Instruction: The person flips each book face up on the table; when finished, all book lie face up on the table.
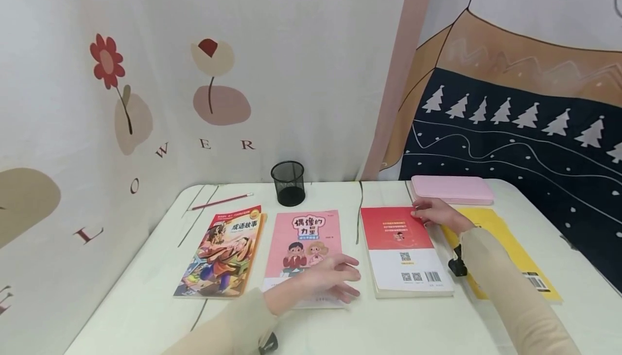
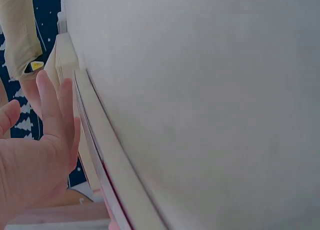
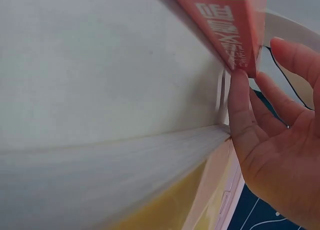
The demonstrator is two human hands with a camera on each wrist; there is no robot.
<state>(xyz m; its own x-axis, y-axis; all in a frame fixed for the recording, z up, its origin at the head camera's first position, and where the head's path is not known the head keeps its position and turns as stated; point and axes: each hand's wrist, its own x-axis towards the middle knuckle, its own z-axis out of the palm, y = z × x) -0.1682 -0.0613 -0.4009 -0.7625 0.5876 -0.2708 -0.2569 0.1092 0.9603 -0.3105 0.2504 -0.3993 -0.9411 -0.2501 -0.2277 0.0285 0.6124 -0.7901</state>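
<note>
Red-and-white book (image 1: 384, 263) is lying on the tabletop (image 1: 389, 325), showing red above, white below, with QR codes (image 1: 405, 257) and a barcode (image 1: 433, 277). Right hand (image 1: 441, 216) is touching its far right corner, fingers standing apart. Left hand (image 1: 318, 280) is reaching across the pink book (image 1: 282, 236), fingers also standing apart. Yellow book (image 1: 505, 241) is lying rightward, illustrated book (image 1: 221, 258) leftward; black mesh cup (image 1: 288, 188) is standing behind.
</note>
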